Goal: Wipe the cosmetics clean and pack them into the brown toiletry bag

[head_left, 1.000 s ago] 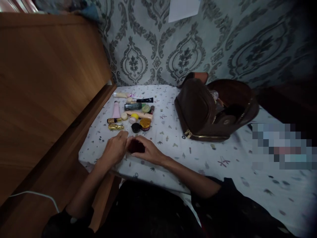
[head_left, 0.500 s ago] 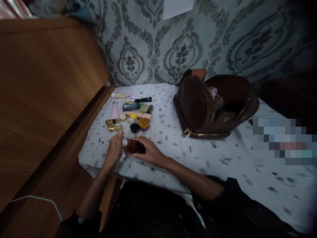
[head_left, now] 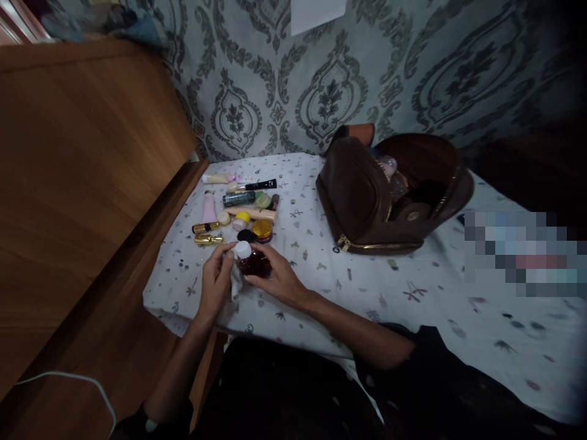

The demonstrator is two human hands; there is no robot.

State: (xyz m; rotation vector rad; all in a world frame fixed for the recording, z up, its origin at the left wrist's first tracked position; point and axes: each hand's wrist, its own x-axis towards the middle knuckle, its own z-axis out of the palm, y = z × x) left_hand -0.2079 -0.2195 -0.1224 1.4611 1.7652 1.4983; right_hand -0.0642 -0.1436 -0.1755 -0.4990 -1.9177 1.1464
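A dark amber bottle (head_left: 255, 264) with a white cap is held over the near edge of the patterned cloth. My right hand (head_left: 279, 278) grips its body from the right. On the other side, my left hand (head_left: 215, 278) pinches a white cloth or tissue (head_left: 236, 286) close to the cap. Just beyond my hands lie a black-lidded jar (head_left: 245, 236), a gold-lidded jar (head_left: 262, 230), a yellow-lidded jar (head_left: 241, 220) and a gold tube (head_left: 209, 239). Behind them are a pink tube (head_left: 209, 206) and several other cosmetics.
An open brown leather bag (head_left: 367, 201) with things inside stands on the right of the patterned tablecloth (head_left: 330, 293). A wooden cabinet (head_left: 92, 159) borders the left side. Patterned wallpaper (head_left: 330, 98) rises behind. A white cable (head_left: 77, 374) hangs at lower left.
The bottle has turned in my right hand, so its white cap now points up and toward the left. My left hand has shifted with the white cloth beside the cap.
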